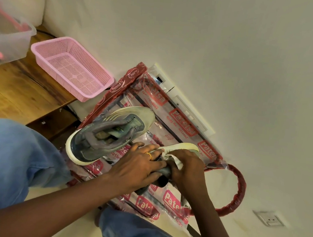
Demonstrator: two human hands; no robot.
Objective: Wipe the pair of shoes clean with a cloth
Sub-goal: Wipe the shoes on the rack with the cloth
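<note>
- In the head view, a clear plastic bag [180,120] with red print was seen spread on the pale floor [232,49], one red handle [240,190] looped out to the side.
- A grey shoe [111,133] with a cream sole was laid on the bag, opening turned up, apart from both hands.
- The second shoe [180,146] was held just beside it, above the bag; only its pale sole edge and a dark part of the upper could be made out between the hands.
- The left hand [137,165], with a gold ring on one finger, was placed over the second shoe, its fingers [157,164] curved down onto the dark upper and gripping it.
- The right hand [187,169] was closed round a white cloth [175,160], which was pressed against the second shoe by the sole.
- A pink basket [71,66] was set on the corner of a wooden table [13,96], with a clear plastic tub [8,37] near it.
- Blue jeans [8,162] were seen at the lower left.
</note>
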